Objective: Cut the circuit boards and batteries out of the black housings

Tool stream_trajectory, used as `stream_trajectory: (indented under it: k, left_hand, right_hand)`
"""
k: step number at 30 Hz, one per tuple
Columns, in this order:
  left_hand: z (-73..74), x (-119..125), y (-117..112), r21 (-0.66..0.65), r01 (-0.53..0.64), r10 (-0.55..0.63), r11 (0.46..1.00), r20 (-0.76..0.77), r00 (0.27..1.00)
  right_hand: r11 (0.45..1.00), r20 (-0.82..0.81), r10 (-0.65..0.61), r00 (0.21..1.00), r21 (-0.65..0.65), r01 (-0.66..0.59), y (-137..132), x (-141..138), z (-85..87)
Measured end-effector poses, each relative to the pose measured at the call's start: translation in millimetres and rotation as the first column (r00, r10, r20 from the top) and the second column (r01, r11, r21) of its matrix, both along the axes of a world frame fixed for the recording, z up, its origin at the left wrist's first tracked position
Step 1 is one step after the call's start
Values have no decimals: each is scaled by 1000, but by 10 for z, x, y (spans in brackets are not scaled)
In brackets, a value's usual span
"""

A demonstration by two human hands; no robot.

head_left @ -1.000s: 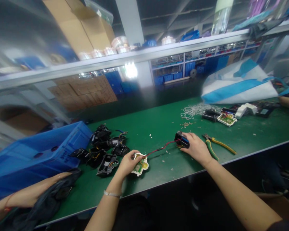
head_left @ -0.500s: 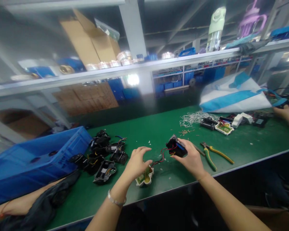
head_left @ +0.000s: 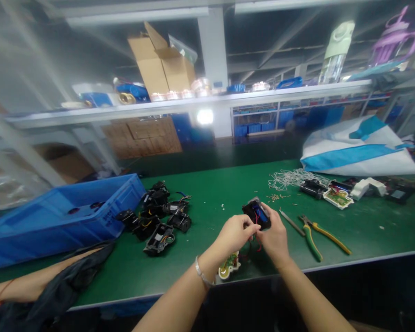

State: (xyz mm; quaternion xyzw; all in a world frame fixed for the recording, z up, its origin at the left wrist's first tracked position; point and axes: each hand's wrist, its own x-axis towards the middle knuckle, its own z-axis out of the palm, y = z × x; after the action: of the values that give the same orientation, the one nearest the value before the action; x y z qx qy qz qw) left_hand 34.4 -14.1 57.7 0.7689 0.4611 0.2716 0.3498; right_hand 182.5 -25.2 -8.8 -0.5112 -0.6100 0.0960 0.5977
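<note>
My right hand [head_left: 275, 237] grips a small black plastic housing [head_left: 251, 208] with a blue cylindrical part inside, tilted up a little above the bench. Against its near edge, my left hand [head_left: 234, 234] is closed in a pinch at the thin red wires [head_left: 257, 217]; the fingertips partly hide them. Below my left wrist, a white-framed circuit board [head_left: 229, 266] lies near the bench's front edge, partly covered by the hand. Wires hang between the housing and the board. Right of my right hand lie a thin grey pen-like tool [head_left: 292, 222] and green-and-yellow-handled cutting pliers [head_left: 323, 235].
Several black housings [head_left: 159, 237] are heaped beside a blue bin [head_left: 90, 203] on the left. Another person's forearm [head_left: 44, 279] rests at the lower left. Small screws [head_left: 275, 197], white string [head_left: 293, 179], another board [head_left: 338, 197] and a white-and-blue bag [head_left: 359, 147] lie to the right.
My left hand has moved right from above the board to the housing and closed on its wires. My right hand still holds the housing. The view has shifted.
</note>
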Motion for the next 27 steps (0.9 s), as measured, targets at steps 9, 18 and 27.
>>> stream_trajectory:
  k: [9, 18, 27]
  left_hand:
    - [51, -218, 96, -63, 79, -30, 995, 560, 828]
    - [-11, -338, 68, -106, 313, -148, 944, 711, 688]
    - [114, -408, 68, 99, 221, -236, 970, 574, 784]
  right_hand:
    - [981, -423, 169, 890, -17, -194, -146, -260, 97]
    - [925, -131, 358, 925, -87, -370, -236, -273, 221]
    - [852, -411, 331, 849, -256, -456, -349, -358, 449]
